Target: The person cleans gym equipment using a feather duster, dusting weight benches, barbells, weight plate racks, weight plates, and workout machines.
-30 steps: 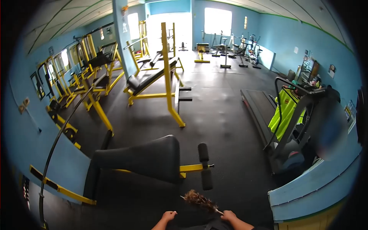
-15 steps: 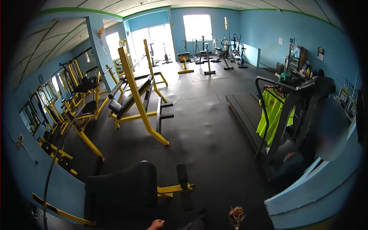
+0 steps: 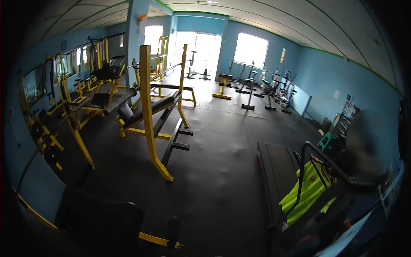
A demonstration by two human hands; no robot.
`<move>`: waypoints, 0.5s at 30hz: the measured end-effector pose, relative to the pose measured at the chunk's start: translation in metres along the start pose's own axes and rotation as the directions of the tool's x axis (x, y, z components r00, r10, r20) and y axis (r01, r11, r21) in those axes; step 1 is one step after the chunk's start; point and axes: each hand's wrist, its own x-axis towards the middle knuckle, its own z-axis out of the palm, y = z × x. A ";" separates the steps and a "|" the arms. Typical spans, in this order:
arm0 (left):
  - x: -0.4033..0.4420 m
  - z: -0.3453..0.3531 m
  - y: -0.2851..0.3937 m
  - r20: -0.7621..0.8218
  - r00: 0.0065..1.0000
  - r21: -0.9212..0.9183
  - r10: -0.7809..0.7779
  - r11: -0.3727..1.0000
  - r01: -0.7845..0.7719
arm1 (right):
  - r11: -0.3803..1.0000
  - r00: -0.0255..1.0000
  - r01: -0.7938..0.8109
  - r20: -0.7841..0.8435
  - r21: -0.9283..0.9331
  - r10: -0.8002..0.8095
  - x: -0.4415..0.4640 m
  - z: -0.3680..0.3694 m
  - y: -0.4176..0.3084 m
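Neither my left hand nor my right hand shows in the head view. Closest to me at the lower left is a black padded bench (image 3: pixel 100 218) on a yellow frame. At the right stands a treadmill (image 3: pixel 276 171), and a neon yellow-green shirt (image 3: pixel 305 188) hangs over its handrail. An incline bench (image 3: pixel 150 109) sits within a tall yellow barbell rack (image 3: pixel 147 103) left of the middle.
Black matting (image 3: pixel 218 171) covers the floor between rack and treadmill. Exercise bikes (image 3: pixel 272 90) and a small yellow-based bench (image 3: pixel 223 85) stand at the far end. A green stool (image 3: pixel 326 141) is beyond the treadmill. More yellow machines (image 3: pixel 100 73) line the left wall.
The view has tilted and shifted right, bringing the rack and bench lower left. A hand and a brown tuft at the bottom edge have gone out of sight.
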 end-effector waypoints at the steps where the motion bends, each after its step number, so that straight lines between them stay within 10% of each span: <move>1: 0.021 -0.025 -0.002 0.022 0.982 0.011 0.187 0.982 -0.188 | 1.000 1.000 0.026 0.007 -0.007 -0.026 0.015 -0.002 -0.013; 9: 0.081 -0.143 0.200 -0.414 0.905 -0.329 0.094 0.912 -0.245 | 0.946 0.936 0.322 0.137 0.032 -0.323 0.138 0.065 -0.177; 15: 0.115 -0.114 0.204 -0.470 0.862 -0.467 -0.191 0.882 -0.059 | 0.546 0.568 0.708 0.098 0.447 -0.817 0.162 0.038 -0.403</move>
